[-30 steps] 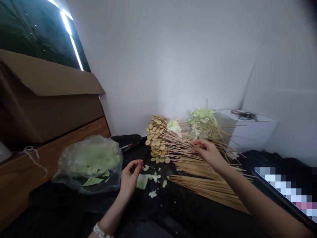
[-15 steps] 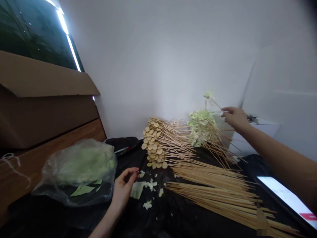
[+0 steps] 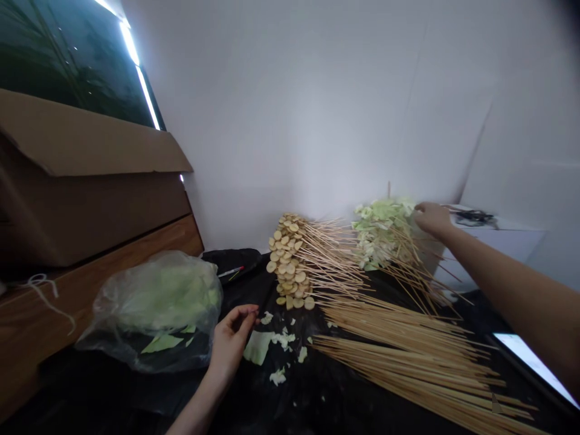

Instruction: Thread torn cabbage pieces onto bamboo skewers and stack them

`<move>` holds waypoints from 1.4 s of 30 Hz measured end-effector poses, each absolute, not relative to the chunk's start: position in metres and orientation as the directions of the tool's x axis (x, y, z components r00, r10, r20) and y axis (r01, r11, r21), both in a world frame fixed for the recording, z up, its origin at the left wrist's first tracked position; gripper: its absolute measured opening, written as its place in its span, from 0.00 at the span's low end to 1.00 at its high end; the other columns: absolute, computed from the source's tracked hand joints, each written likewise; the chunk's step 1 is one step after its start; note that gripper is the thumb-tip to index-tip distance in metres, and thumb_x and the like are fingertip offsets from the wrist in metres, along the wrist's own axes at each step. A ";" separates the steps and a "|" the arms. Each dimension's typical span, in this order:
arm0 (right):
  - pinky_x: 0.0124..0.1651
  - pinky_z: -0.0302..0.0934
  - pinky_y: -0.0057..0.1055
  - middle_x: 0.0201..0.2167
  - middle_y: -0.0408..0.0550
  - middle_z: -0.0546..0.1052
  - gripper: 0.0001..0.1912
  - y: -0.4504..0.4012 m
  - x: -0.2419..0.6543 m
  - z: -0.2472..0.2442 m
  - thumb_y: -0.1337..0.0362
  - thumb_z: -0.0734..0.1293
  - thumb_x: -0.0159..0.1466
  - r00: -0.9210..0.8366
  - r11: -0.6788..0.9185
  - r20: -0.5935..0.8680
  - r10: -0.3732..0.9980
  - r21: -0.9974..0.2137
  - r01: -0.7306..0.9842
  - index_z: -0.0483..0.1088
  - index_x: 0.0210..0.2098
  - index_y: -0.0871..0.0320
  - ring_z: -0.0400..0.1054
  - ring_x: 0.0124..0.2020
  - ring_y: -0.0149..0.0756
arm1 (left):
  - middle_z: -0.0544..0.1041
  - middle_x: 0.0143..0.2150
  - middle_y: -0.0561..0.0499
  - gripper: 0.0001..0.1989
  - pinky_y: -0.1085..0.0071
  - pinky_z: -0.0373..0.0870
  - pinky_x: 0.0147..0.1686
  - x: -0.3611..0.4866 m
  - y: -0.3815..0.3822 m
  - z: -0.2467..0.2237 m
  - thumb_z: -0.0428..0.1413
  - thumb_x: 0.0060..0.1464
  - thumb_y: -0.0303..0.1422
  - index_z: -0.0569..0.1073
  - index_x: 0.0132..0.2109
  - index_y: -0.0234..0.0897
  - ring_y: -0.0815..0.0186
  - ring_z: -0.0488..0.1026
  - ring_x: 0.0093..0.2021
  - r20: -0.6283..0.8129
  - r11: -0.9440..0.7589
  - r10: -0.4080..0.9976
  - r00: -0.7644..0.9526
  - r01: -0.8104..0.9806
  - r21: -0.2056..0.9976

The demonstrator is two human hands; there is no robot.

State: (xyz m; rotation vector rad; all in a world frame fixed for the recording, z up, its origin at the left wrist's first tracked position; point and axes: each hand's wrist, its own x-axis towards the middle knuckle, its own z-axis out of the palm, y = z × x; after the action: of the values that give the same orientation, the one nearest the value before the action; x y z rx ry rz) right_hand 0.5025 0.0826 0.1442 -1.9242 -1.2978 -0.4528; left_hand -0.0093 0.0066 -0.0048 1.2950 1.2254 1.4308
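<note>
My right hand [image 3: 432,219] reaches out to the heap of cabbage skewers [image 3: 378,238], its fingers closed on a cabbage skewer whose leafy end is blurred against the top of the heap. My left hand [image 3: 230,339] hovers low over the black sheet, thumb and fingers pinched together; whatever may be between them is hidden or too small to tell. Beside it lie a flat cabbage leaf piece [image 3: 259,347] and several torn scraps [image 3: 283,339]. Farther left is a clear plastic bag [image 3: 154,308] with cabbage leaves inside.
Skewers with round pale slices [image 3: 290,260] are stacked in the middle. Bare wooden skewers [image 3: 408,362] lie at front right, near a lit phone screen [image 3: 537,362]. A cardboard box [image 3: 95,205] stands at left, a pen [image 3: 231,272] behind the bag, a white wall [image 3: 308,109] at the back.
My right hand has brought the cabbage skewer down from above the heap onto its top right side. My left hand keeps its pinch. The whole view has shifted slightly.
</note>
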 end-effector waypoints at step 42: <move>0.36 0.49 0.30 0.33 0.52 0.75 0.11 -0.040 0.322 -0.023 0.70 0.57 0.64 -0.190 0.199 0.162 0.968 -0.043 0.979 0.68 0.30 0.59 0.67 0.34 0.37 | 0.78 0.35 0.49 0.08 0.72 0.66 0.37 -0.020 0.007 -0.012 0.54 0.52 0.29 0.78 0.36 0.37 0.66 0.73 0.34 0.271 -0.312 0.946 0.176 0.717 0.624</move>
State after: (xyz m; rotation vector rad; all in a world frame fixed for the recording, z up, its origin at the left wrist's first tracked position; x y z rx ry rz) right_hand 0.3217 -0.0401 -0.0229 -1.8941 -2.3095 -0.1049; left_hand -0.0203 0.0075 -0.0120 2.1045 1.5760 0.8959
